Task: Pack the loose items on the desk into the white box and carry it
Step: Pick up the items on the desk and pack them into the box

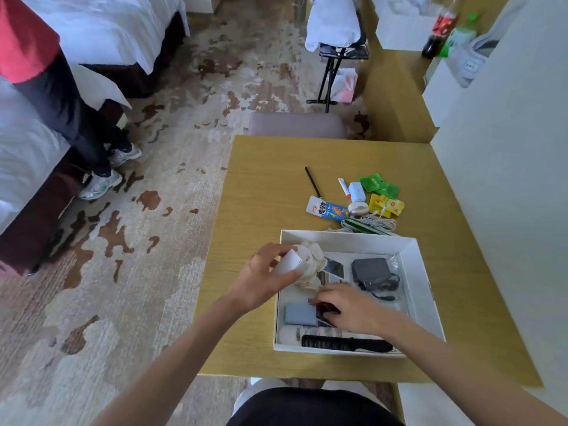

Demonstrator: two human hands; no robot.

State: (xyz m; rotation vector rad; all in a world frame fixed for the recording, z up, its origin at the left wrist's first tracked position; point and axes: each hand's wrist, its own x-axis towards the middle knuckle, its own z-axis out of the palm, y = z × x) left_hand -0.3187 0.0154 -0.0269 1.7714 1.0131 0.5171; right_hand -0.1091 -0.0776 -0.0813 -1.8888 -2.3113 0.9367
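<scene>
The white box (412,259) lies open on the wooden desk (261,186). Inside are a cream plush toy (313,259), a grey adapter with cable (370,270), a blue-grey case (299,314), a black comb (344,344), a white tube and some photos. My left hand (264,278) holds a small white object (289,262) over the box's left rim. My right hand (350,305) is inside the box, fingers closed on a small dark item (326,309). Beyond the box lie loose items: a snack packet (325,209), green sachets (379,184), yellow tea bags (387,206), a white cable (375,224), a black pen (313,181).
A padded chair (296,124) stands at the desk's far edge. A person in a red top (46,72) stands at the left between two beds. A white wall (507,179) borders the desk on the right. A luggage stand with towels (336,41) is further back.
</scene>
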